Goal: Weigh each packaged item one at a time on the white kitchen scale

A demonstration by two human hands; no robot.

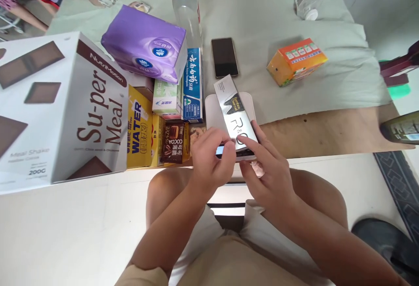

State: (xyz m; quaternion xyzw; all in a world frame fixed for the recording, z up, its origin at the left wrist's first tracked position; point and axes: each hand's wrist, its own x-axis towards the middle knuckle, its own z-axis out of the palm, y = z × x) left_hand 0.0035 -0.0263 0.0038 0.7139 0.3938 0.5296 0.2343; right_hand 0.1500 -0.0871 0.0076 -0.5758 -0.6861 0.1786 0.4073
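A slim silver box [231,114] printed "R&O" and "Bamboo Charcoal" lies slanted on a white, round-cornered platform [212,107] that looks like a kitchen scale. Along the platform's near edge is a dark strip with a light-blue patch, partly covered by my hands. My left hand [211,157] is curled at that edge, thumb and index drawn close together; what they hold, if anything, is hidden. My right hand [271,164] has its fingers spread, with the index tip on the lower end of the silver box. Its thumb points to the platform's front edge.
Left stand a "Su-per Meal" box [94,116], a purple tissue pack [147,42], a blue toothpaste box [192,85], a yellow "WATER" box [139,129] and a brown cocoa snack pack [175,140]. Beyond lie a phone [225,57], an orange carton [296,61] and clear bottles [186,15].
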